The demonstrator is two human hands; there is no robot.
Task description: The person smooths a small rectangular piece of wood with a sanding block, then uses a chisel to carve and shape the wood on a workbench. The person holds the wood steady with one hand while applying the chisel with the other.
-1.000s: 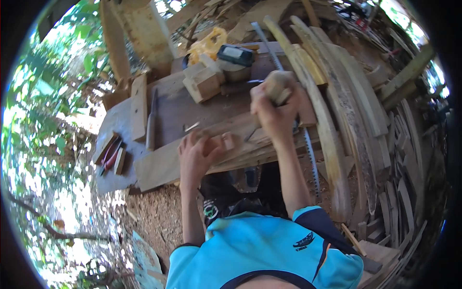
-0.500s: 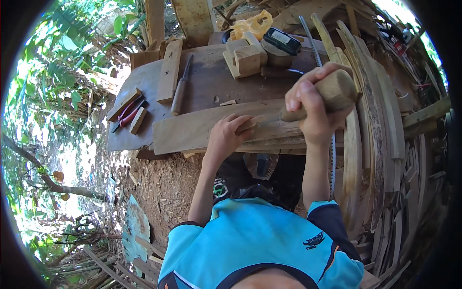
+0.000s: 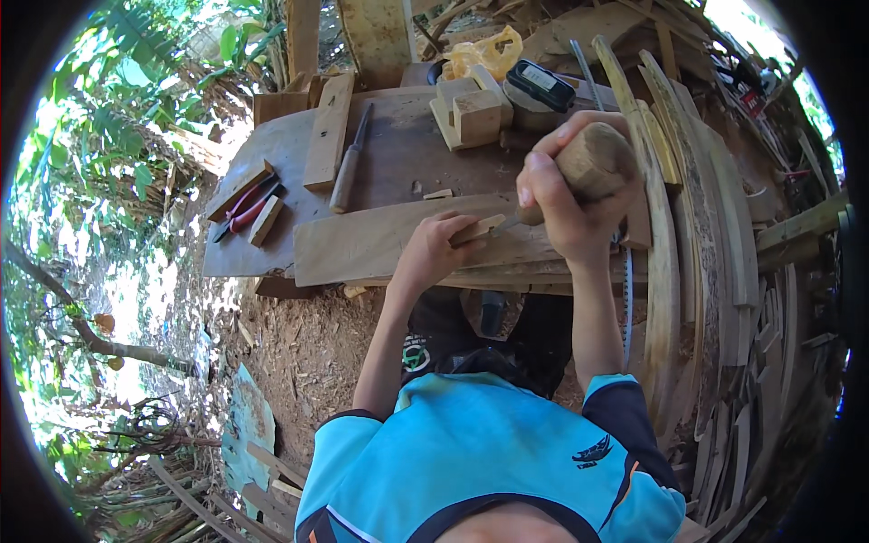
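My right hand (image 3: 570, 195) is closed around a bulky wooden handle (image 3: 593, 154) of a tool whose thin metal tip (image 3: 506, 223) points down-left at a small pale wood piece (image 3: 480, 227). My left hand (image 3: 436, 242) pinches that small piece against a long flat board (image 3: 348, 244) lying along the near edge of the worktable (image 3: 244, 154). Beyond the board lie a wooden-handled file-like tool (image 3: 348, 167), a narrow plank (image 3: 328, 127) and red-handled pliers (image 3: 246, 210) between two short wood offcuts.
At the back are stacked wood blocks (image 3: 471, 118), a dark case (image 3: 541, 86) and yellow crumpled material (image 3: 480, 50). Long curved planks (image 3: 679, 271) and a saw blade (image 3: 626, 317) line the right. Foliage (image 3: 100, 136) and a branch (image 3: 109, 348) are at left.
My right hand came down and right with the tool, then shifted slightly left toward the small piece. My left hand's fingers have closed in on that piece. The view has also shifted.
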